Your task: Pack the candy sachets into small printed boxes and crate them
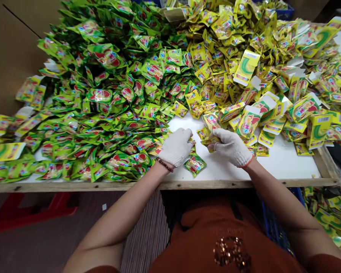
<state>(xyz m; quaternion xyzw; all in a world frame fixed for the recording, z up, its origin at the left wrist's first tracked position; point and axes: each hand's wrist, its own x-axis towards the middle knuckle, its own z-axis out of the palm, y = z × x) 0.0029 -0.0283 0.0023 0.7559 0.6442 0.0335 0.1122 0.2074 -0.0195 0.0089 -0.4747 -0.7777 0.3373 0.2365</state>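
My left hand (pixel 176 147), in a white knit glove, is curled with its fingers closed over a green sachet at the edge of the green pile (pixel 102 102). My right hand (pixel 230 146), also gloved, pinches a few yellow sachets (pixel 209 141) over the white tabletop. One loose green sachet (pixel 194 165) lies on the table just below my left hand. A heap of yellow sachets (pixel 221 45) rises behind my right hand.
Flat yellow-and-green cartons (pixel 246 67) lie scattered over the right side of the table (pixel 287 163). The wooden front edge (pixel 216 184) runs across in front of me. More cartons sit in a bin at the lower right (pixel 329 220). A brown wall stands at the left.
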